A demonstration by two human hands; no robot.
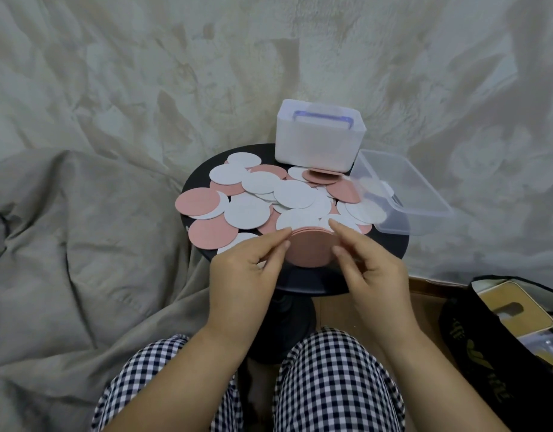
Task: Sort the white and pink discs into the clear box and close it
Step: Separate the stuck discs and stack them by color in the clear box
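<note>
Several white discs (292, 193) and pink discs (198, 202) lie mixed and overlapping on a small round black table (390, 244). Between both hands I hold a small stack of pink discs (311, 249) just above the table's near edge. My left hand (247, 269) pinches the stack's left rim and my right hand (368, 263) pinches its right rim. At the back of the table stands the clear box (319, 141), seen upside down with a blue handle at its top. Its clear lid (403, 191) lies flat at the table's right, overhanging the edge.
Crumpled beige cloth (82, 244) surrounds the table at the left and behind. An open black bag (503, 338) with items inside sits at the right on the floor. My knees in checked trousers (331, 385) are just below the table.
</note>
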